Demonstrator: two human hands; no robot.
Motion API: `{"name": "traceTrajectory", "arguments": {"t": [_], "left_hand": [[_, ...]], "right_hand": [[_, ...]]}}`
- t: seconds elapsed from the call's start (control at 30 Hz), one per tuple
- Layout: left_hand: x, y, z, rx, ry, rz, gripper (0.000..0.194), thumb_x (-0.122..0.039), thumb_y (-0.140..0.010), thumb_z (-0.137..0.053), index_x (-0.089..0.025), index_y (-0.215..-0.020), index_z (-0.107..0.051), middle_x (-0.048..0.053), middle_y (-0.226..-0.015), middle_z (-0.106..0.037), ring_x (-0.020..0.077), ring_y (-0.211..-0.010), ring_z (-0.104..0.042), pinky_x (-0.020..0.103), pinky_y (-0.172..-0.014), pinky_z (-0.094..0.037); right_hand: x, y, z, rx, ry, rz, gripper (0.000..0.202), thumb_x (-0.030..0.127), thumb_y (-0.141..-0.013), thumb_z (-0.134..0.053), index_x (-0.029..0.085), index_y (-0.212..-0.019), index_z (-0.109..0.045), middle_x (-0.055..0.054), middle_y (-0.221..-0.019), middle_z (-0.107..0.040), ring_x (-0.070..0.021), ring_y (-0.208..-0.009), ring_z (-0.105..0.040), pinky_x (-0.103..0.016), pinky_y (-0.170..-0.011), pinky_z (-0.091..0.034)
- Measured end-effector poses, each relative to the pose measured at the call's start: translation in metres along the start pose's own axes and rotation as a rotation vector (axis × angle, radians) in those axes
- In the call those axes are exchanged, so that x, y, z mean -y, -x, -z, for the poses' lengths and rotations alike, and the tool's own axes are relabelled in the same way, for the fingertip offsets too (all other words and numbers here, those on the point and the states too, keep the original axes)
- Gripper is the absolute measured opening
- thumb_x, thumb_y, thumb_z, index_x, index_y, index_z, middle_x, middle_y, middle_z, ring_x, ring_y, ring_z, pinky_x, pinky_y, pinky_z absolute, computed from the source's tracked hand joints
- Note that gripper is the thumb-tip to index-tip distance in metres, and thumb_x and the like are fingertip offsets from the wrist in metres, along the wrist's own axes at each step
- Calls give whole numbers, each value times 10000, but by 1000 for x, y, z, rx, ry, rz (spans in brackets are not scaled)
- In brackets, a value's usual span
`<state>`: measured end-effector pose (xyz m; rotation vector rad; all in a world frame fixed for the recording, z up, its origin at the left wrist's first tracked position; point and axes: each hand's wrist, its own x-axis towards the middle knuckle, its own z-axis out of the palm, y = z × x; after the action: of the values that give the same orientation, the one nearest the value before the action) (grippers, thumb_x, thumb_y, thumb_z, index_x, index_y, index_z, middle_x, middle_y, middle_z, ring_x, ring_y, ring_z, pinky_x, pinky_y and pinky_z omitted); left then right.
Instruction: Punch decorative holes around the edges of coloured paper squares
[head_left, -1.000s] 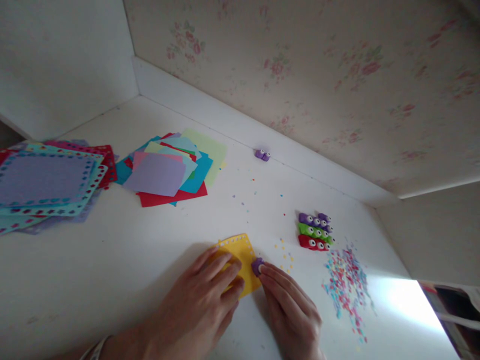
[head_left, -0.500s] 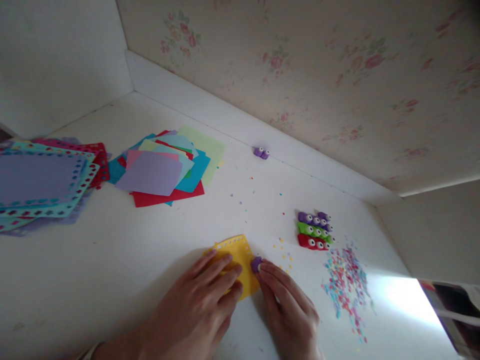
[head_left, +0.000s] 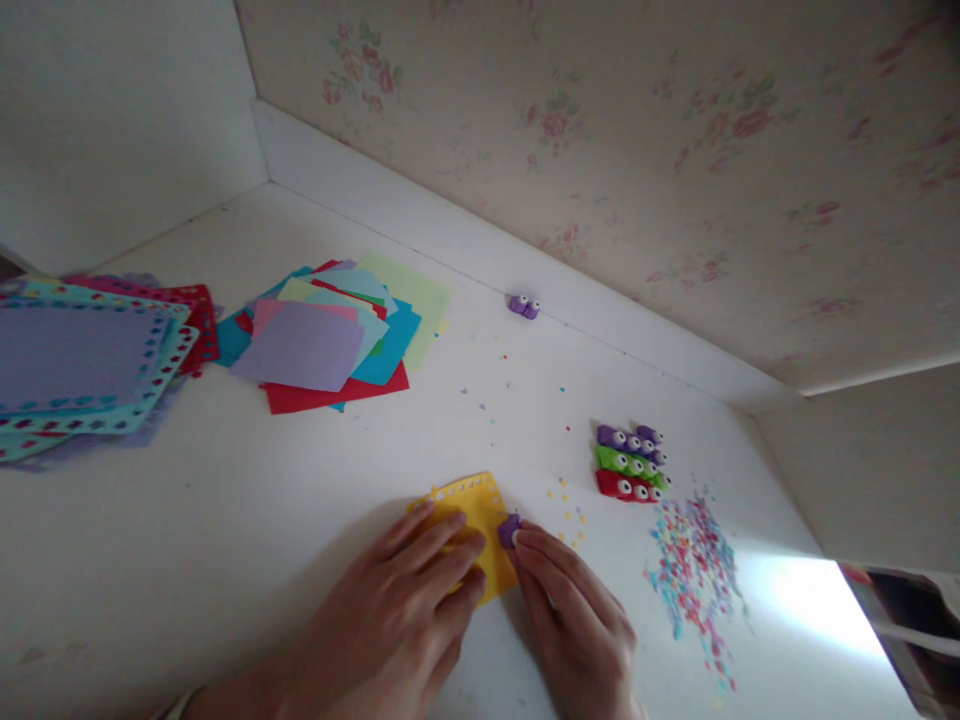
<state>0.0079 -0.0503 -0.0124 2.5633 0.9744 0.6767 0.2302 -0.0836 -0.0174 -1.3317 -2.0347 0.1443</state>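
Observation:
A yellow sheet of paper [head_left: 491, 560] lies on the white table, with a row of small punched holes along its far edge and part of its right edge. My left hand [head_left: 397, 600] rests flat on the sheet's left part, fingers spread. At the right edge, my right hand [head_left: 574, 610] grips a small purple craft punch [head_left: 510, 530] between thumb and fingers. The punch sits over the paper's edge. Part of the sheet is hidden under my left hand. Yellow punched bits [head_left: 574, 515] lie just right of the sheet.
Several purple, green and red punches [head_left: 628, 465] stand in rows at the right, near a heap of coloured confetti [head_left: 694, 560]. Two purple punches [head_left: 523, 306] are by the wall. Coloured paper sheets [head_left: 307, 345] and bordered, punched sheets [head_left: 82, 355] are piled at the left.
The purple punch and my right hand have shifted very slightly left at the paper's right edge. My left hand stays in place on the sheet.

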Motion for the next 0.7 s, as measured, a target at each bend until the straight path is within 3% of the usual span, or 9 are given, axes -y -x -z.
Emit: {"name": "traceTrajectory", "arguments": {"t": [0.23, 0.4, 0.7], "left_hand": [[2, -2, 2, 25, -14, -28, 262, -247, -942, -544, -229, -1179, -654, 10, -1277, -661, 218, -1251, -542, 414, -1141, -315], [1, -2, 4, 8, -14, -32, 270, -267, -945, -549, -232, -1196, -641, -4, -1289, -658, 220, -1243, -547, 415, -1149, -300], [-4, -3, 6, 70, 59, 15, 303, -184, -927, -539, -239, -1210, -633, 8, -1310, -639, 244, -1257, -533, 472, -1148, -326]], "right_hand": [[5, -10, 2, -5, 17, 36, 362, 31, -869, -628, 215, -1175, -689, -66, -1108, -745, -228, -1024, -719, -353, -828, -654], [6, -16, 7, 13, 22, 30, 383, 37, -889, -594, 176, -1245, -621, -83, -1051, -750, -209, -1007, -707, -331, -812, -636], [4, -33, 9, 96, 6, 98, 261, 45, -896, -547, 170, -1105, -642, -79, -904, -738, -196, -853, -695, -349, -776, -603]]}}
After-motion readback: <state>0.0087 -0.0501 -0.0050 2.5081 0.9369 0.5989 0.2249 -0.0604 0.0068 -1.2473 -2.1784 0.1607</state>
